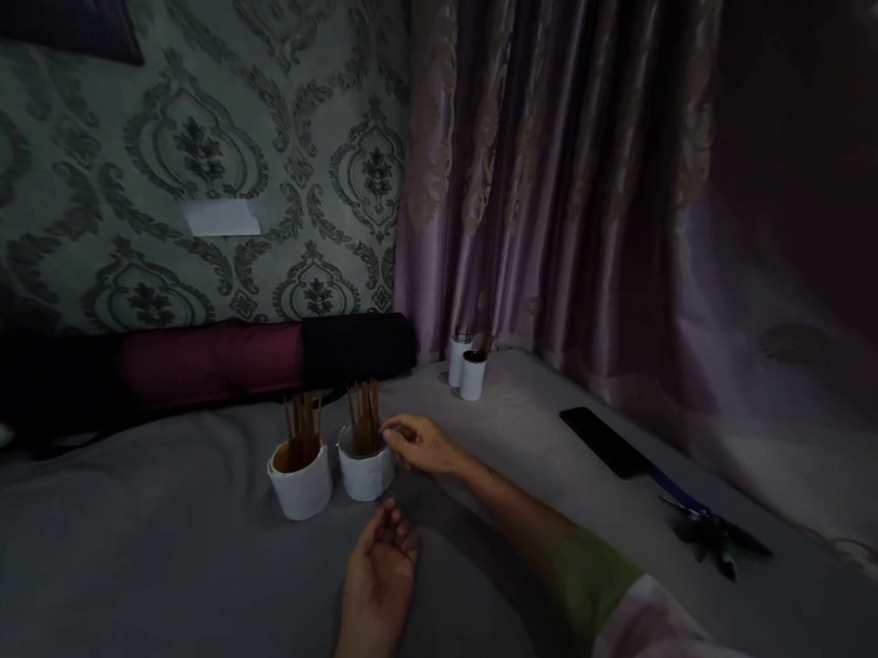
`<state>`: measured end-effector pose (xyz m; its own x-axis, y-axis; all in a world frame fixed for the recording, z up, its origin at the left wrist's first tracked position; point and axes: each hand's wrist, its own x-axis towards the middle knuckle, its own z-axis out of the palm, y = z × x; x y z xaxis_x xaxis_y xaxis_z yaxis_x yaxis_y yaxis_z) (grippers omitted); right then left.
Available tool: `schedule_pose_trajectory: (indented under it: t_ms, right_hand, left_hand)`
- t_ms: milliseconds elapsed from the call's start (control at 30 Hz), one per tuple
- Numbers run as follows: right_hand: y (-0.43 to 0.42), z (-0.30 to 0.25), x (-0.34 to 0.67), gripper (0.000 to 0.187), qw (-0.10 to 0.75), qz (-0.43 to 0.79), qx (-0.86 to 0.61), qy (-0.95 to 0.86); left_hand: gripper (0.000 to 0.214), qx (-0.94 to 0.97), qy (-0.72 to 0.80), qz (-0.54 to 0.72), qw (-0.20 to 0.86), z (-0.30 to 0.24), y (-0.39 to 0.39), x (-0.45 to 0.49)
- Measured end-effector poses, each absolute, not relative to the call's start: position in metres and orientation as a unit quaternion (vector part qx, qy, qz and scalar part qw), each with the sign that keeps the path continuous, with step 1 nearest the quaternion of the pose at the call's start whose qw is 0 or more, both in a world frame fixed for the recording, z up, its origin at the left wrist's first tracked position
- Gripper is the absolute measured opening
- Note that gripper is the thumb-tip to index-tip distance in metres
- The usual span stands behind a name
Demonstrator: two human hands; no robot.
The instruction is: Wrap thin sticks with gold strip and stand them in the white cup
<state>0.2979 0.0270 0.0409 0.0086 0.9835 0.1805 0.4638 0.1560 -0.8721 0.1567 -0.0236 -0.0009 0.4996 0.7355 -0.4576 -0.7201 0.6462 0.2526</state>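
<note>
My right hand (423, 447) is at the right side of a white round cup (366, 477), its thumb and fingertips drawn together near the rim. Whether something small is between them I cannot make out. Thin brown sticks (365, 419) stand upright in that cup. Just left of it is a second white cup (303, 491), yellowish inside, with several similar sticks (305, 429). In front of the cups my left hand (383, 573) rests palm up with loosely curled fingers, and nothing shows in it.
Two narrow white containers (472, 377) with thin items stand near the curtain (548, 161). A black phone (603, 442) and keys on a blue strap (680, 493) lie to the right on the grey cloth (162, 569). Along the wall runs a black and maroon roll (212, 363).
</note>
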Motion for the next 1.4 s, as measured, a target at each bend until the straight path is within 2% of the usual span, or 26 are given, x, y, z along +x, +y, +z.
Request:
schedule_pose_trajectory:
  t_ms: [467,1400]
  right_hand:
    - [0.027,0.045,0.296,0.027,0.38,0.295,-0.573,-0.663]
    - [0.019,0.035,0.301,0.03,0.41,0.194,-0.622,-0.638]
  left_hand:
    - [0.018,0.019,0.273,0.409,0.87,-0.002,-0.023,0.158]
    - [0.019,0.021,0.288,0.401,0.869,0.0,-0.022,0.161]
